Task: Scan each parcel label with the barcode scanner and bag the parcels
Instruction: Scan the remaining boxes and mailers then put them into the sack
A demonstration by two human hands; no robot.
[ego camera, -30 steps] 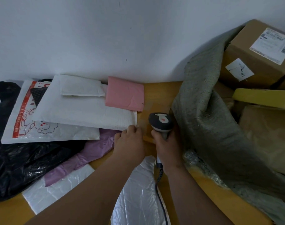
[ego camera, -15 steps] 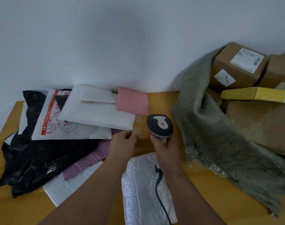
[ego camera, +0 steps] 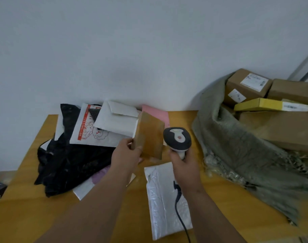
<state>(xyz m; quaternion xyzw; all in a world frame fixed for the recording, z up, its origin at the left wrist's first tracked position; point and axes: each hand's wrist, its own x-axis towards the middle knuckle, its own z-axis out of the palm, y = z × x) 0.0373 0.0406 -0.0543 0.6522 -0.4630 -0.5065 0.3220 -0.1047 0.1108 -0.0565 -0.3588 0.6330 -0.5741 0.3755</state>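
Observation:
My left hand pinches a flat brown parcel by its lower left edge and holds it tilted up above the table. Just to its right, my right hand grips the handle of the grey and white barcode scanner, whose dark cable runs down along my forearm. The parcel's label is not visible from here. A grey woven sack lies open at the right with cardboard boxes and a yellow box in it.
Mailers lie piled at the back left of the wooden table: white padded ones, a pink one, a printed white one and black plastic bags. A silvery bubble mailer lies under my right forearm.
My left hand has picked the brown parcel up off the table and tilted it upright beside the scanner. The camera view has pulled back and up.

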